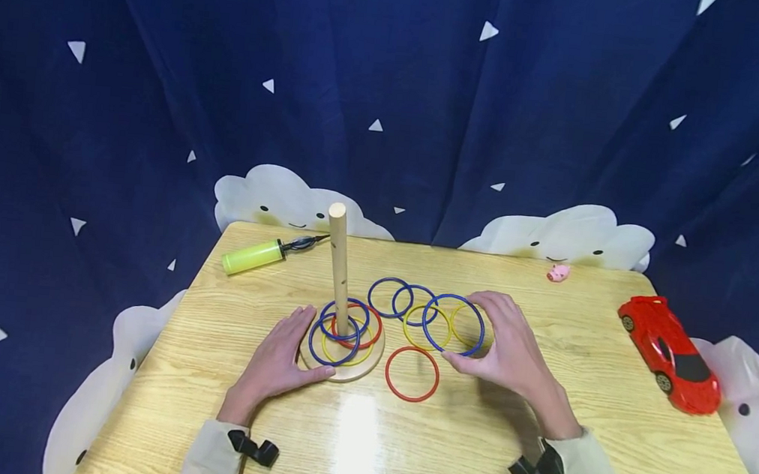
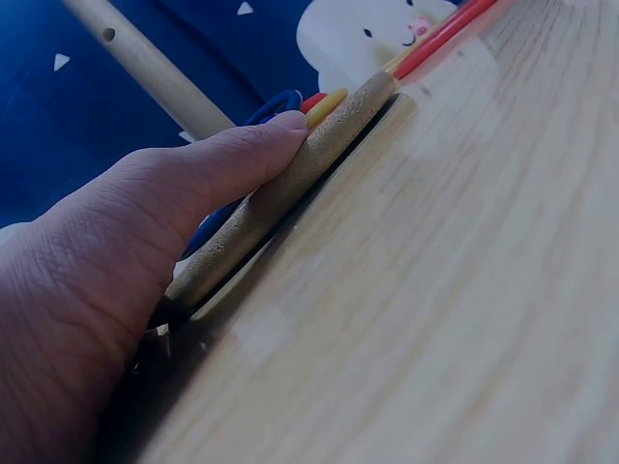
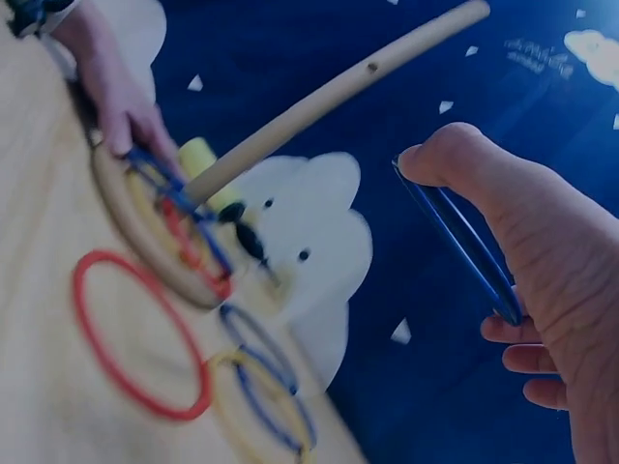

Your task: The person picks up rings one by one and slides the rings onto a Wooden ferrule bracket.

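Note:
My right hand (image 1: 505, 350) pinches a blue ring (image 1: 423, 330) between thumb and fingers, lifted above the table. In the right wrist view that ring (image 3: 455, 237) is seen nearly edge-on, with the thumb at one side and fingertips at the other. A wooden peg (image 1: 339, 264) stands upright on a round wooden base (image 1: 347, 376). Blue, red and yellow rings (image 1: 381, 327) lie around the peg's foot. My left hand (image 1: 277, 356) rests at the base's left side, fingers extended, its thumb (image 2: 247, 159) along the near rim.
Loose on the table (image 1: 401, 450) lie a red ring (image 1: 388, 382) and several overlapping blue and yellow rings (image 1: 375, 288) right of the base. A yellow-green hand pump (image 1: 252, 257) lies back left. A small pink pig (image 1: 558, 273) and a red toy car (image 1: 670, 353) are on the right.

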The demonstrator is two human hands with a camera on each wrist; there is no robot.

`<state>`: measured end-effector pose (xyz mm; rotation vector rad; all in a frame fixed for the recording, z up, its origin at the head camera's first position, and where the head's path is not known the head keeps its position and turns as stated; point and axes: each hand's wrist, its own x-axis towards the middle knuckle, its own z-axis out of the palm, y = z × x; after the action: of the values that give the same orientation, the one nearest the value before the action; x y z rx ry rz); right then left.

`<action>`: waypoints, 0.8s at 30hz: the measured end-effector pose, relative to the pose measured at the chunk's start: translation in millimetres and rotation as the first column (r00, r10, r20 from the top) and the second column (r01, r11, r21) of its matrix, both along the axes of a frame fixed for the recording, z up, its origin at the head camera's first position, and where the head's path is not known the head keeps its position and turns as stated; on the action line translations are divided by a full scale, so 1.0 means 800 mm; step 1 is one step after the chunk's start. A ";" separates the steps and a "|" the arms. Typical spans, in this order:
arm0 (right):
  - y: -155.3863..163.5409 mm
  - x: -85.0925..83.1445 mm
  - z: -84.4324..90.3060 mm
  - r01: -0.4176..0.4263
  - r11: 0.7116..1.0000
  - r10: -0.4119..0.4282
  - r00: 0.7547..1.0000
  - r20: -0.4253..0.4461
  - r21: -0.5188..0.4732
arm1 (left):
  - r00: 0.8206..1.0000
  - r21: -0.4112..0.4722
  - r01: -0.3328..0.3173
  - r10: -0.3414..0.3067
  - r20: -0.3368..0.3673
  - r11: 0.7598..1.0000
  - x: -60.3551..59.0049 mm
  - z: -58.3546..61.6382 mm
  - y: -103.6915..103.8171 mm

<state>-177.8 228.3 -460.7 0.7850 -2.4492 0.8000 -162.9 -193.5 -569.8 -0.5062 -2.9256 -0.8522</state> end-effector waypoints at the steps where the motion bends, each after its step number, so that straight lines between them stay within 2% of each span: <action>1: -0.004 -0.002 0.007 -0.011 1.000 0.011 1.000 -0.007 -0.005 | 1.000 0.001 0.000 0.000 -0.001 1.000 0.000 0.000 0.000; 13: -0.049 -0.028 0.097 -0.132 0.986 0.116 0.981 -0.157 -0.097 | 1.000 -0.008 0.001 -0.001 -0.005 1.000 0.000 0.001 -0.002; 24: -0.089 -0.046 0.150 -0.233 0.965 0.198 0.949 -0.245 -0.123 | 1.000 -0.013 0.000 -0.001 -0.003 1.000 -0.001 -0.002 -0.001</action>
<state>-215.0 156.8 -341.1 1.0385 -2.0956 0.9060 -163.8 -194.4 -571.4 -0.5087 -2.9301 -0.8326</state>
